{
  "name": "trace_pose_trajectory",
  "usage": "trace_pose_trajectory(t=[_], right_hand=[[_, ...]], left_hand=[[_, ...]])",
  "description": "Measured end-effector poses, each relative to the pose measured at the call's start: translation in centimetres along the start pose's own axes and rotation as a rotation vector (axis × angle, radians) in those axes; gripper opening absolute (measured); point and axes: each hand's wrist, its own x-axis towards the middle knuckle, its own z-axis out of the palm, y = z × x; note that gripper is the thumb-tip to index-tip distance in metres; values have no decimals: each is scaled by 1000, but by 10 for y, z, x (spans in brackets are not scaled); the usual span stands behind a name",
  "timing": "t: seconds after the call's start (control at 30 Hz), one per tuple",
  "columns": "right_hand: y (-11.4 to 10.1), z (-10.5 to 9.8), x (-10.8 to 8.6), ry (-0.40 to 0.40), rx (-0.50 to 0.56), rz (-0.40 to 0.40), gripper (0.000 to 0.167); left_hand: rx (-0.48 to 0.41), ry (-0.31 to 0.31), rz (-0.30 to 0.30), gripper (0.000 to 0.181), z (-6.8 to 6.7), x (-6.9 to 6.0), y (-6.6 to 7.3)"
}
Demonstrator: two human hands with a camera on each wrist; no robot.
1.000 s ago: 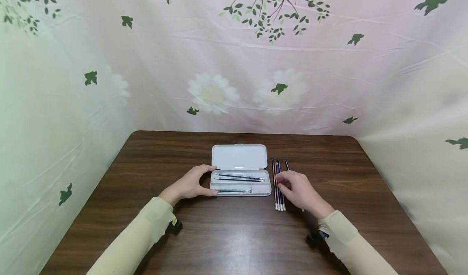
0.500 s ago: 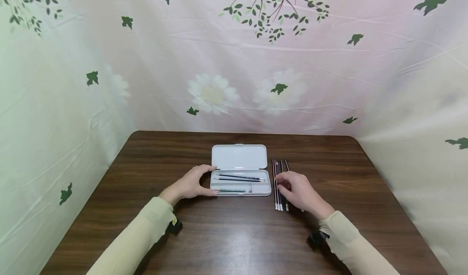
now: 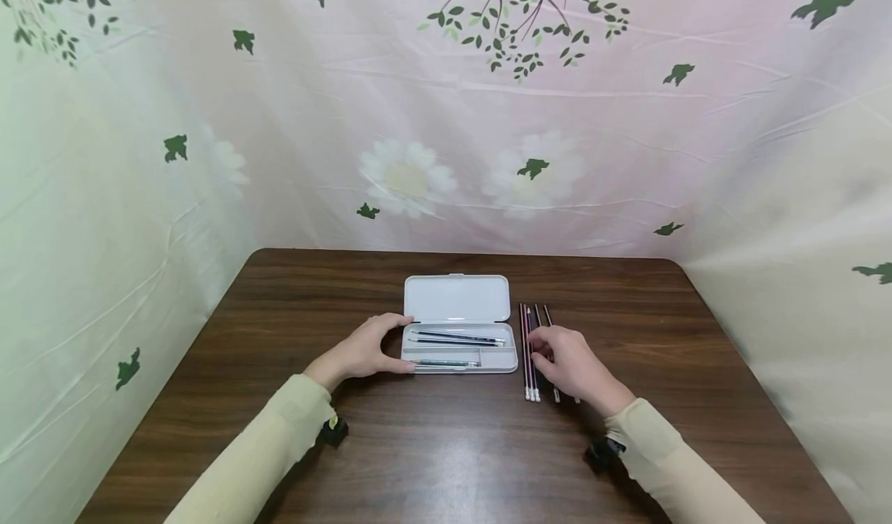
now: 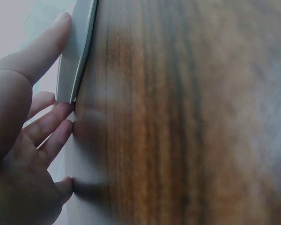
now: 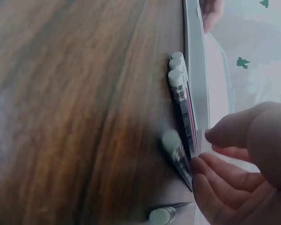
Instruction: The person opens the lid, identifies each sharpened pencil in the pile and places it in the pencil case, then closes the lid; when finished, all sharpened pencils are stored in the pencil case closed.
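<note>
A white pencil case (image 3: 456, 298) lies with its lid folded back on the table, several pencils (image 3: 456, 343) inside it. My left hand (image 3: 362, 347) holds the case's left end, thumb at the near edge and fingers around the far side. Right of the case, three dark pencils (image 3: 527, 377) with white erasers lie close together. One pencil (image 5: 175, 150) lies apart from them, partly under my right hand (image 3: 567, 360). The right fingertips (image 5: 200, 166) touch down by the pencils, with a gap to the thumb. Another pencil (image 5: 161, 215) lies farthest right, its middle hidden by the hand.
The brown wooden table (image 3: 446, 462) extends in front of and beside the case. A patterned cloth (image 3: 460, 160) hangs behind the table and along both sides. The case's smaller compartment (image 3: 496, 358) sits at its near right.
One pencil has slid right, away from the group beside the case, leaving three together. My right hand has shifted very slightly right. My left hand and the case have stayed in place.
</note>
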Motion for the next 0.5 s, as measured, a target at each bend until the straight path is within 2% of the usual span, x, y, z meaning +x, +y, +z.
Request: trace_pose_trajectory(t=[0.3, 0.5], right_hand=[[-4, 3, 3, -10, -6, 92, 16], [-6, 4, 6, -6, -49, 127, 15]], left_hand=[[0, -6, -10, 94, 0, 0, 0], [6, -8, -21, 94, 0, 1, -1]])
